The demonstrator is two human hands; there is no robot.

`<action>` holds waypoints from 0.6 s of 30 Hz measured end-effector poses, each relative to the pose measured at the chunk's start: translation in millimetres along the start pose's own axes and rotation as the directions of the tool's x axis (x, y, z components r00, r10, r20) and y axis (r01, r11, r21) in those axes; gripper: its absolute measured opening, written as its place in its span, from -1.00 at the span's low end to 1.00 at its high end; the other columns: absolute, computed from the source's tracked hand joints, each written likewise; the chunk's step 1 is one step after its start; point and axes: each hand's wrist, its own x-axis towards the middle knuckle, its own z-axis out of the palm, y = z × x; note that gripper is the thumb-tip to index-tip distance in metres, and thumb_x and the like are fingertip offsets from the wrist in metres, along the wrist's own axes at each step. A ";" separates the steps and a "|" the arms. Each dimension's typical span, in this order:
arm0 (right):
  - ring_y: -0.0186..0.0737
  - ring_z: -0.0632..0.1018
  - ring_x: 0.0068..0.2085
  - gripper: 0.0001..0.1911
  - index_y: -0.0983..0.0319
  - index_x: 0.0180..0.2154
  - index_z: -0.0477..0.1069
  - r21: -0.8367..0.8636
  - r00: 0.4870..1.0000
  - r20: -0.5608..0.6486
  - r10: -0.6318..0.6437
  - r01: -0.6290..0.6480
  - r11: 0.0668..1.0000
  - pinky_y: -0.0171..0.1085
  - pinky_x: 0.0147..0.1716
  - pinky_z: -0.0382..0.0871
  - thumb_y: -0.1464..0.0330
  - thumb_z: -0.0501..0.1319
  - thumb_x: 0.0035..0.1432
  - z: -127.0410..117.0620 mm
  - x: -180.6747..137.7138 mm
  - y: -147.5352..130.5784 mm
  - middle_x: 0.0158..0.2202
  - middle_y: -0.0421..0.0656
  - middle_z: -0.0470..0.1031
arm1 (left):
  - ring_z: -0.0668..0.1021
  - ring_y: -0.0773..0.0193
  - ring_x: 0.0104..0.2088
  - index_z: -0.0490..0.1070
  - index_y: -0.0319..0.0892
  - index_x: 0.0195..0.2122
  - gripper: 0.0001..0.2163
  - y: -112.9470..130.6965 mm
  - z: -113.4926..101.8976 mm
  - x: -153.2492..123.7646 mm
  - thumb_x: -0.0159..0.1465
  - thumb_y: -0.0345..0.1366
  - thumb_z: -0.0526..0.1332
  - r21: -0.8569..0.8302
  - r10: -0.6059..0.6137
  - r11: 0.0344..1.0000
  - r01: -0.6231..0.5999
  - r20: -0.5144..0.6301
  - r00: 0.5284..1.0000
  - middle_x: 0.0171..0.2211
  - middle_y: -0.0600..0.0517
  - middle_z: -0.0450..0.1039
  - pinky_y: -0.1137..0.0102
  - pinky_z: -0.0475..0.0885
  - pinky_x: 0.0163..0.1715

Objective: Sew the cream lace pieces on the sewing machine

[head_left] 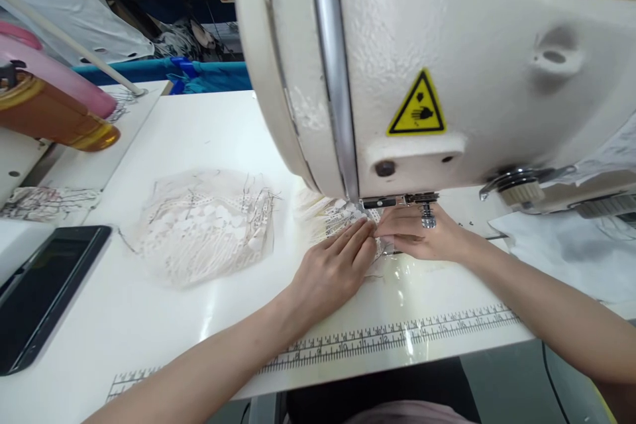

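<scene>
A piece of white lace fabric (pixel 338 213) with pale fringe lies under the head of a sewing machine (pixel 422 66), partly hidden by the hands and the machine. My left hand (pixel 342 262) rests flat on its near side, fingers stretched out toward the needle area. From the right, my right hand (pixel 422 232) reaches in beneath the machine head, its fingers closed on the lace close to the left fingertips. The needle and presser foot are mostly hidden. To the left, a second heap of lace pieces (pixel 209 228) with loose dark threads lies on the white table (pixel 238 318).
A black phone (pixel 50 291) lies at the left, below an amber bottle (pixel 59 112) and a pink bottle (pixel 59 66). A printed ruler (pixel 348 344) runs along the front edge. White cloth (pixel 561 252) lies at right. Another person's white garment (pixel 64 0) shows behind.
</scene>
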 end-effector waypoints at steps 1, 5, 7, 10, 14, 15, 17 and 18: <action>-0.27 0.57 -0.19 -0.80 0.18 -0.18 0.49 0.002 1.000 0.007 0.000 0.000 1.000 -0.22 -0.22 0.49 0.41 0.10 0.25 -0.1 0.5 0.0 -0.20 -0.13 0.56 | 0.49 0.11 0.05 0.35 -0.34 -0.15 -0.82 -0.3 0.0 0.0 0.28 -0.53 0.03 -0.003 -0.002 1.000 0.002 0.002 1.000 -0.03 -0.23 0.48 0.28 0.54 -0.08; -0.28 0.58 -0.20 -0.83 0.19 -0.21 0.48 -0.019 0.998 -0.042 -0.055 0.054 0.998 -0.23 -0.21 0.49 0.41 0.12 0.24 0.3 2.8 0.3 -0.26 -0.16 0.58 | 0.49 0.10 0.05 0.36 -0.34 -0.16 -0.83 -1.3 -0.3 -1.2 0.28 -0.52 0.03 -0.017 -0.008 1.000 0.008 0.008 1.000 -0.02 -0.23 0.48 0.28 0.52 -0.05; -0.28 0.58 -0.19 -0.85 0.19 -0.23 0.48 -0.030 0.993 -0.064 -0.100 0.098 0.995 -0.23 -0.21 0.49 0.41 0.13 0.24 0.6 4.4 -0.9 -0.28 -0.17 0.59 | 0.49 0.09 0.05 0.36 -0.33 -0.17 -0.83 -1.7 -0.9 -2.3 0.28 -0.49 0.03 -0.025 -0.012 1.000 0.012 0.010 1.000 -0.03 -0.22 0.49 0.26 0.52 -0.05; -0.26 0.57 -0.14 -0.87 0.20 -0.23 0.48 -0.044 0.983 -0.071 -0.169 0.167 0.985 -0.23 -0.20 0.50 0.42 0.15 0.23 1.4 7.6 -5.1 -0.29 -0.19 0.60 | 0.51 0.08 0.03 0.37 -0.31 -0.19 -0.84 -2.5 -2.9 -4.0 0.26 -0.49 0.03 -0.016 -0.034 0.999 0.035 0.006 0.999 -0.04 -0.23 0.49 0.25 0.54 -0.09; -0.28 0.57 -0.12 -0.85 0.21 -0.27 0.47 -0.091 0.973 -0.072 -0.218 0.211 0.973 -0.22 -0.14 0.49 0.42 0.12 0.26 5.3 11.6 -12.3 -0.26 -0.19 0.61 | 0.53 0.08 0.01 0.37 -0.29 -0.26 -0.87 -4.2 -6.1 -4.6 0.24 -0.49 0.05 0.011 -0.090 0.996 0.090 -0.004 0.996 -0.04 -0.23 0.49 0.28 0.56 -0.13; -0.28 0.57 -0.12 -0.86 0.22 -0.27 0.46 -0.107 0.973 -0.067 -0.220 0.212 0.971 -0.22 -0.12 0.49 0.43 0.12 0.26 6.6 12.3 -13.8 -0.26 -0.20 0.61 | 0.53 0.08 0.00 0.37 -0.29 -0.27 -0.87 -4.7 -6.6 -4.5 0.23 -0.49 0.05 0.017 -0.099 0.995 0.099 -0.006 0.995 -0.04 -0.23 0.50 0.29 0.55 -0.13; -0.30 0.57 -0.13 -0.85 0.22 -0.28 0.46 -0.142 0.975 -0.059 -0.213 0.203 0.969 -0.22 -0.11 0.47 0.46 0.12 0.24 8.8 13.2 -15.8 -0.24 -0.21 0.60 | 0.54 0.09 -0.01 0.37 -0.28 -0.27 -0.86 -5.7 -6.9 -4.3 0.22 -0.51 0.05 0.029 -0.116 0.993 0.116 -0.004 0.993 -0.03 -0.23 0.49 0.29 0.55 -0.12; -0.31 0.57 -0.14 -0.85 0.22 -0.28 0.46 -0.159 0.977 -0.055 -0.206 0.195 0.968 -0.23 -0.10 0.47 0.48 0.12 0.24 9.8 13.4 -16.3 -0.24 -0.22 0.60 | 0.54 0.09 -0.01 0.37 -0.28 -0.27 -0.86 -6.2 -6.8 -4.3 0.21 -0.51 0.05 0.033 -0.124 0.992 0.124 -0.001 0.992 -0.03 -0.23 0.49 0.29 0.55 -0.13</action>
